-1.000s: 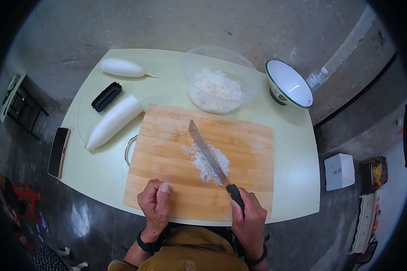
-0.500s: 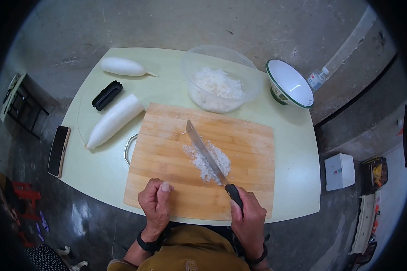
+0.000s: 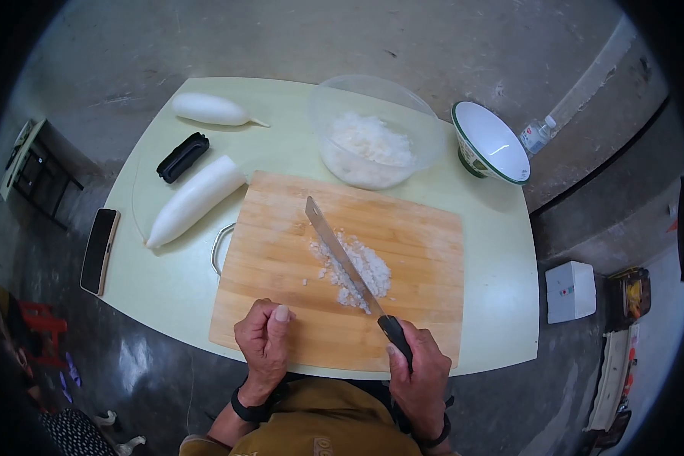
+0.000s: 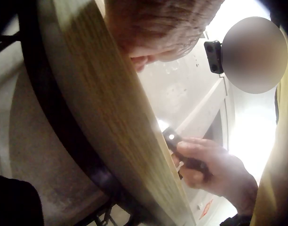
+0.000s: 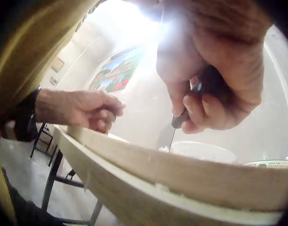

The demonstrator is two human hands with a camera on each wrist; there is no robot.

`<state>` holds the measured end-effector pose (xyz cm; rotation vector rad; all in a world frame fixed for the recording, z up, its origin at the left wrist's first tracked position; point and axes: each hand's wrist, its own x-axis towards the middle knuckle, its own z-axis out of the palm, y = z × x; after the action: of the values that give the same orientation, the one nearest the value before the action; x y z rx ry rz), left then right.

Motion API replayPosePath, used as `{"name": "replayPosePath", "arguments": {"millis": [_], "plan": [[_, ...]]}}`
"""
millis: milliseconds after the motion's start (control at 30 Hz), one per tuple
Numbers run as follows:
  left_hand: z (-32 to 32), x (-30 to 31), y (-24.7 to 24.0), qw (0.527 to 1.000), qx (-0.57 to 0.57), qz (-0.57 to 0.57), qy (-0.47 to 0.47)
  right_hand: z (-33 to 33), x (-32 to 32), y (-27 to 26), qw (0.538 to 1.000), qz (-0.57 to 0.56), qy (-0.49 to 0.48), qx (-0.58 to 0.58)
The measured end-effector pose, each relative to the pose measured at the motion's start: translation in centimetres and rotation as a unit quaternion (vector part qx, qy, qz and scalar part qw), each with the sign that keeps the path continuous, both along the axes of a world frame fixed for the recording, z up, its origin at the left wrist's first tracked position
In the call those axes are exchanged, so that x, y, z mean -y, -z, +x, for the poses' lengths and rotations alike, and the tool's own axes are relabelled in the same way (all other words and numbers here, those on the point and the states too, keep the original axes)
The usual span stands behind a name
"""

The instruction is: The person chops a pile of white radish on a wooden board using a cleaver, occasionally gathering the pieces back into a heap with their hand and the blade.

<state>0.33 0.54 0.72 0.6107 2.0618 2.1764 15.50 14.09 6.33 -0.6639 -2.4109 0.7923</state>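
My right hand [image 3: 420,372] grips the black handle of a kitchen knife [image 3: 340,254]. Its blade slants away to the left across a heap of finely chopped white bits [image 3: 371,270] on the wooden cutting board [image 3: 281,228]. In the right wrist view, my right fingers [image 5: 210,110] wrap round the handle, with the blade pointing down. My left hand [image 3: 263,342] rests at the board's near left edge, fingers curled and thumb on top, with nothing seen in it. The right wrist view shows that left hand [image 5: 83,110] from the side.
Beyond the board stands a clear plastic bowl [image 3: 342,167] of shredded white food. A green-rimmed bowl [image 3: 494,144] and a bottle [image 3: 537,135] are at the right. On the left lie a cut white radish [image 3: 194,204], a whole radish [image 3: 209,109], a black case [image 3: 182,157] and a phone [image 3: 99,251].
The knife's tip has swung a little to the left over the heap. A few chopped bits now lie scattered left of the blade. My left hand stays in place.
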Motion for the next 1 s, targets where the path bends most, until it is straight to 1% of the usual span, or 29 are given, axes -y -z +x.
{"name": "replayPosePath", "arguments": {"millis": [133, 200, 233, 300, 333, 400, 500, 600, 733, 800, 1000], "plan": [[0.1, 0.01, -0.05, 1.0, 0.01, -0.002, 0.002, -0.26, -0.62, 0.6, 1.0, 0.014, 0.005, 0.019], [0.08, 0.09, 0.03, 1.0, 0.009, 0.0, 0.001, -0.21, -0.52, 0.46, 0.999, 0.019, 0.0, -0.026], [0.07, 0.04, 0.05, 1.0, 0.008, 0.004, 0.002, -0.33, -0.5, 0.3, 0.999, 0.019, 0.0, -0.026], [0.18, 0.01, -0.09, 1.0, 0.016, 0.004, 0.003, -0.53, -0.41, -0.04, 0.999, 0.008, 0.019, 0.031], [0.16, 0.02, -0.16, 1.0, 0.021, 0.003, 0.004, -0.41, -0.47, 0.07, 0.999, 0.008, 0.02, 0.03], [0.1, 0.02, -0.01, 1.0, 0.017, 0.009, 0.004, -0.21, -0.7, 0.44, 0.999, 0.032, 0.015, -0.003], [0.13, 0.13, 0.01, 1.0, 0.017, 0.007, 0.005, -0.33, -0.69, 0.21, 0.999, 0.022, 0.019, -0.027], [0.15, 0.04, -0.05, 1.0, 0.016, 0.006, 0.005, -0.4, -0.94, 0.48, 0.999, 0.032, 0.026, 0.008], [0.11, 0.06, 0.21, 1.0, 0.009, 0.008, -0.002, -0.35, -0.74, 0.2, 0.999, 0.021, 0.029, -0.02], [0.17, 0.05, 0.21, 1.0, 0.012, 0.007, 0.001, -0.51, -0.72, 0.21, 0.999, 0.027, 0.03, 0.016], [0.12, 0.09, 0.18, 1.0, 0.01, 0.009, -0.001, -0.15, -0.67, 0.23, 0.999, 0.024, 0.013, -0.028]]}}
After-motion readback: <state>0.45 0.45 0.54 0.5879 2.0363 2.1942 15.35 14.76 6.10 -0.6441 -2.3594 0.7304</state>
